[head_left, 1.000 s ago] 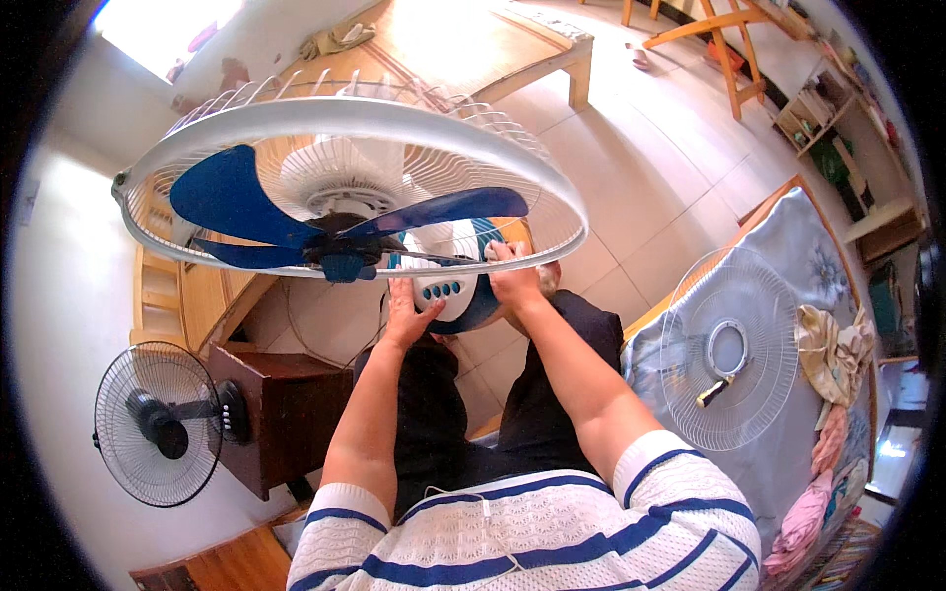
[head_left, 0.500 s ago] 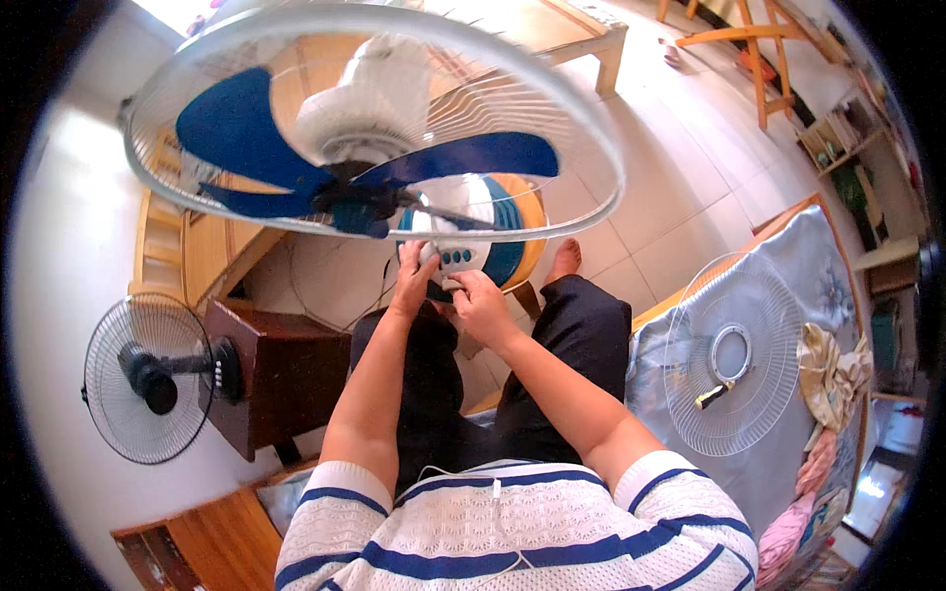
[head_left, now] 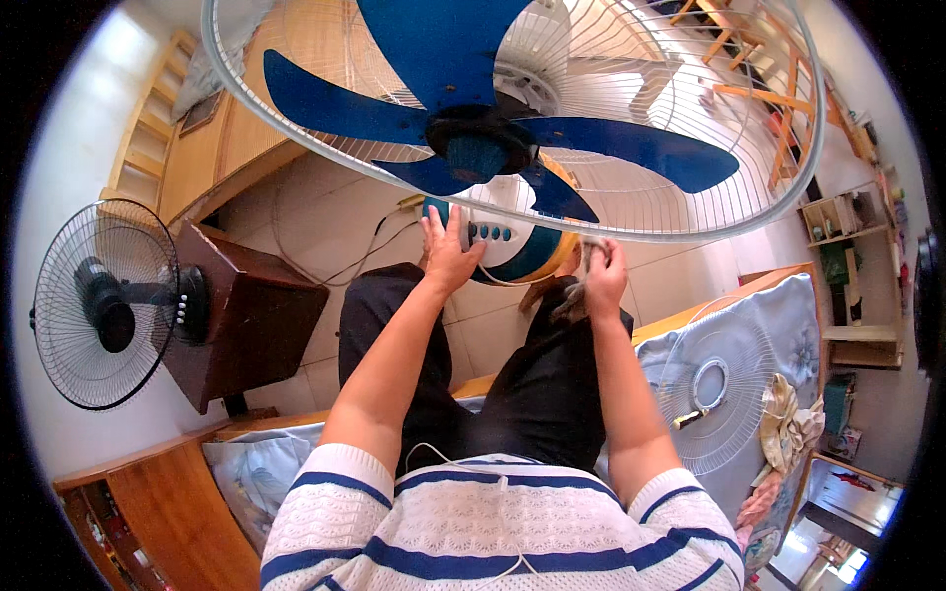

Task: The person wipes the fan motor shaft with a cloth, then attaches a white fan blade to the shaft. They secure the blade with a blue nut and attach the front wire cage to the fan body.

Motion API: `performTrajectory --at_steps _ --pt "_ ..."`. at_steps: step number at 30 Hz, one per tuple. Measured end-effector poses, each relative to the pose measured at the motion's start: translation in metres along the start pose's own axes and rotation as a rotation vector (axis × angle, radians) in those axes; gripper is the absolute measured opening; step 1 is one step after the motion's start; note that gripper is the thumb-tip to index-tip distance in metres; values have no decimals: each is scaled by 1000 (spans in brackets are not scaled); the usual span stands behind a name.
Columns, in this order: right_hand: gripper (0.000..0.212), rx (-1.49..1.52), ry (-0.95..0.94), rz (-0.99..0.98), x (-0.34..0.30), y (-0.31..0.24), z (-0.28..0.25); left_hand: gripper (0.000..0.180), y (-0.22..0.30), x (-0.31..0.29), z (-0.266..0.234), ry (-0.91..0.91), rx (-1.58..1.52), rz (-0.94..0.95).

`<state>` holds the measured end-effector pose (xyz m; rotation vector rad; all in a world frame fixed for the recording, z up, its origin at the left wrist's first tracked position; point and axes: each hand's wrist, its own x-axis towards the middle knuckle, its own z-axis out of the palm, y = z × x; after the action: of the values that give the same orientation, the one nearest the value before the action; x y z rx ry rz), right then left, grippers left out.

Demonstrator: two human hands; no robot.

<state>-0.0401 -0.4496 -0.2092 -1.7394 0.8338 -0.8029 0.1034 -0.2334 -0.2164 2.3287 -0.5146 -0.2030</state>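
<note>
A large fan with blue blades (head_left: pixel 631 148) and a pale wire rear guard stands in front of me, its front uncovered. Its white and teal base (head_left: pixel 512 212) has a row of teal buttons and sits on a yellow wooden stool (head_left: pixel 562 236). My left hand (head_left: pixel 455 258) lies on the base just left of the buttons, fingers stretched out. To the right of the base, my right hand (head_left: pixel 605 276) pinches a crumpled greyish cloth (head_left: pixel 574 300) that hangs over my knee.
A round wire fan guard (head_left: pixel 734 428) and a yellow-black screwdriver (head_left: pixel 692 419) lie on the blue-grey bed cover at right, beside bunched clothes (head_left: pixel 783 419). A black fan (head_left: pixel 108 305) stands on a dark brown cabinet (head_left: pixel 256 305) at left. Cables (head_left: pixel 360 261) run across the tiled floor.
My right hand has moved right, away from the base's front, and the cloth now shows in it. My left hand stays at the base. The view has shifted, with the blue-bladed fan appearing farther right.
</note>
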Motion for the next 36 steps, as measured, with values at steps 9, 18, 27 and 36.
performTrajectory --at_steps 9,18,27,36 --pt "23 -375 -222 -125 138 6 81 100 5 5 -8 -140 109 -18" --pt "24 -264 -556 -537 158 -13 133 88 36 9 -28 -291 215 26" --pt "31 -115 -358 -549 101 27 155 56 16 -1 -19 -315 -231 6" --pt "27 -166 -315 -717 36 -8 82 116 29 13 -26 -251 250 62"
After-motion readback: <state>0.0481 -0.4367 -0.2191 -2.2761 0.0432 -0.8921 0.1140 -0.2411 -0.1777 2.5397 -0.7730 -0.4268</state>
